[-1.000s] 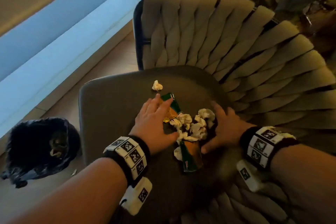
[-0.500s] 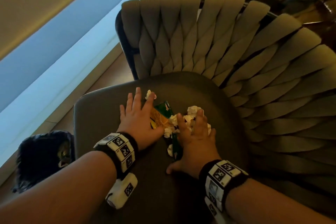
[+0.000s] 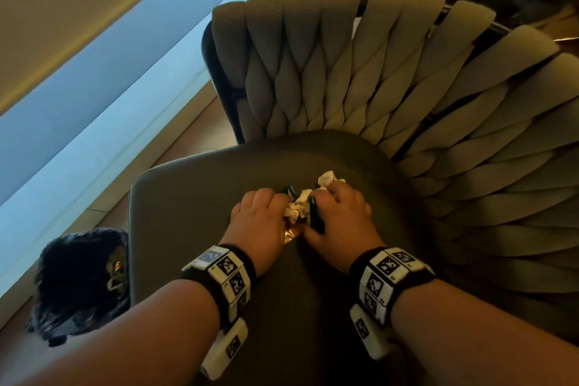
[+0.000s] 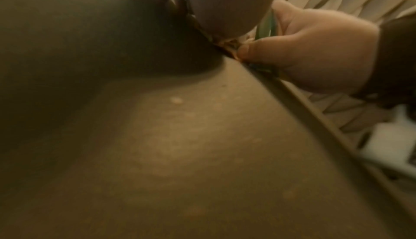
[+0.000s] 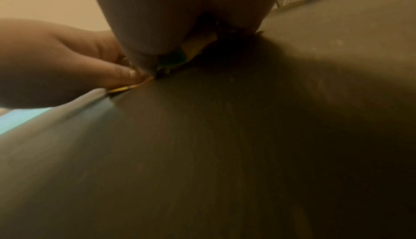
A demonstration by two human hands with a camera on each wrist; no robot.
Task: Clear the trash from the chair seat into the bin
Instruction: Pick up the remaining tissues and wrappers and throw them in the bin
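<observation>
The chair [image 3: 391, 97] fills most of the head view, its woven padded back curving round the far and right sides of the seat [image 3: 194, 216], a flat dark cushion with a rounded left corner. On the floor just off the seat's left edge stands the bin [image 3: 78, 282], lined with a crumpled black bag and holding a few bits of rubbish. A pale window ledge [image 3: 94, 147] runs along the floor beyond it.

Both hands rest on the middle of the seat, knuckles up, pressed toward each other with the trash bunched between them. The left hand [image 3: 260, 222] has its fingers curled down onto the near-left side of the pile; in the right wrist view its thumb [image 5: 108, 75] lies flat along the cushion, pinning a yellow-edged scrap of wrapper. The right hand [image 3: 341, 216] curls over the right side of the pile; in the left wrist view its thumb [image 4: 276, 52] presses in against the wrapper at cushion level.

The trash itself sits at the seat's centre, squeezed between the two hands: crumpled white paper balls [image 3: 300, 207], one ball [image 3: 327, 180] sticking out past the right hand's knuckles toward the chair back, a dark green wrapper [image 3: 315, 216] standing on edge against the right hand, and a gold foil scrap [image 3: 289, 233] showing at the near side between the thumbs.
</observation>
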